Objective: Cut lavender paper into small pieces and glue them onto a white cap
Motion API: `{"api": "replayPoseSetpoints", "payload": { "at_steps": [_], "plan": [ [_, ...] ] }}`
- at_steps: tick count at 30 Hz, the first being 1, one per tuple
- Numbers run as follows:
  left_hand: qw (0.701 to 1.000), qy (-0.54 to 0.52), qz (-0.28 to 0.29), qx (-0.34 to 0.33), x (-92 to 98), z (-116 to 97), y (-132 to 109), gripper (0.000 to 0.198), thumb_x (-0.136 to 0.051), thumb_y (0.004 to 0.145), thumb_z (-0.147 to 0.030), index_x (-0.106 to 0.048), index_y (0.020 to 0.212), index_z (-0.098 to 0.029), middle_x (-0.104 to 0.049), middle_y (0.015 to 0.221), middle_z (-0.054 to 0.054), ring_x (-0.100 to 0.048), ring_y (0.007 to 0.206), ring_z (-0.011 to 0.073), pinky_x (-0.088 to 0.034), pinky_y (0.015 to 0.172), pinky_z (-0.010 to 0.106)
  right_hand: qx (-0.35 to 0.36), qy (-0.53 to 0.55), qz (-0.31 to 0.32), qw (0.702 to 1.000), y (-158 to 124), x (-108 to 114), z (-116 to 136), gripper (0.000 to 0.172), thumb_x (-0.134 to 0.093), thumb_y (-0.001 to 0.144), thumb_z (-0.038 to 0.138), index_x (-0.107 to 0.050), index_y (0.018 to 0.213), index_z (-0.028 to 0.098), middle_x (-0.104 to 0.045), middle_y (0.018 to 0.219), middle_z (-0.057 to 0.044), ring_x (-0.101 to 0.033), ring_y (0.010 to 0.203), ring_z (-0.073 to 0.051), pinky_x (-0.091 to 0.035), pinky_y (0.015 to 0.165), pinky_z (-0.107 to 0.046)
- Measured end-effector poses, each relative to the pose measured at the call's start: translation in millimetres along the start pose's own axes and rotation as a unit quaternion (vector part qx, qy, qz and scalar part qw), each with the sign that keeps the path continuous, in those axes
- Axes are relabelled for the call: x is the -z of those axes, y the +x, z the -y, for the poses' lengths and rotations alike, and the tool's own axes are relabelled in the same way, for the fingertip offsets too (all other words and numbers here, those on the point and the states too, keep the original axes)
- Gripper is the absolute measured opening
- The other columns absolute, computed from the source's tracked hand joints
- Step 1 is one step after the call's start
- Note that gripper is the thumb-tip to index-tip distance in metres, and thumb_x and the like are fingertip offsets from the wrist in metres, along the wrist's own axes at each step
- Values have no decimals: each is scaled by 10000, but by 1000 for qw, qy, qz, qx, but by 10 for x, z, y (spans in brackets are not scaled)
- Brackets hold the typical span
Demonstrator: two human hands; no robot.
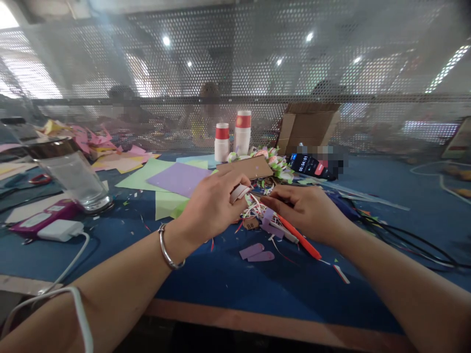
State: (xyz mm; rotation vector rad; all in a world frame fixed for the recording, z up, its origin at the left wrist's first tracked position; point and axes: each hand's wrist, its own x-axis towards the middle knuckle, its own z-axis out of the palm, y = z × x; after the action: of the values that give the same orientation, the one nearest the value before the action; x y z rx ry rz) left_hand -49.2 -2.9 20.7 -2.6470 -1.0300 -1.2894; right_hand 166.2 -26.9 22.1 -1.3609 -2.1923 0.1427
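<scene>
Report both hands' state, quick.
Left hand: closed, holding a small white piece between thumb and fingers.
Right hand: closed, pinching a thin grey item; too small to identify.

Coloured paper sheets, paper clippings and a perforated partition behind a blue worktable are suggesting a craft workshop.

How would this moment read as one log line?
left hand: holds white piece | right hand: pinches thin item | below: paper scraps

"00:04:01" on the phone, apparently "8#" on a brown tag
</scene>
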Motion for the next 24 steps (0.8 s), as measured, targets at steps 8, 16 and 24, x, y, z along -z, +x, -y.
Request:
{"api": "replayPoseSetpoints", "payload": {
  "at_steps": [8, 16, 24],
  "plan": [
    [999, -43, 10, 11, 21, -5, 29, 103, -645, 834, -134, -699, 909, -181, -700, 780, 6, -592, 704, 130, -427, 667, 266, 15, 7, 14, 1000, -4, 46, -1, 460, -477, 971, 514, -524, 629, 209, -543, 588, 2, -490, 560, -138, -321, 557, -289],
    [980, -163, 71, 85, 21, 140, 86, 124, -659, 863, -266, -731, 910, -176, -694, 767, 18, -536, 637, 111, -388, 579, 247, 8, 28, 36, 999, 9, 87, -54, 467, -486, 960, 534, -496, 619, 214, -502, 575, 6, -471, 570, -143, -329, 558, -297],
    [863, -446, 143, 188, -3, 288, 126, 232, -772, 807, -316, -713, 953, -145, -705, 848, 49, -625, 733, 112, -477, 631, 223, 25, 68, 52, 996, 10, 159, -101, 536, -489, 951, 593, -389, 584, 216, -368, 551, 33, -348, 548, -120, -283, 527, -286]
  ]
}}
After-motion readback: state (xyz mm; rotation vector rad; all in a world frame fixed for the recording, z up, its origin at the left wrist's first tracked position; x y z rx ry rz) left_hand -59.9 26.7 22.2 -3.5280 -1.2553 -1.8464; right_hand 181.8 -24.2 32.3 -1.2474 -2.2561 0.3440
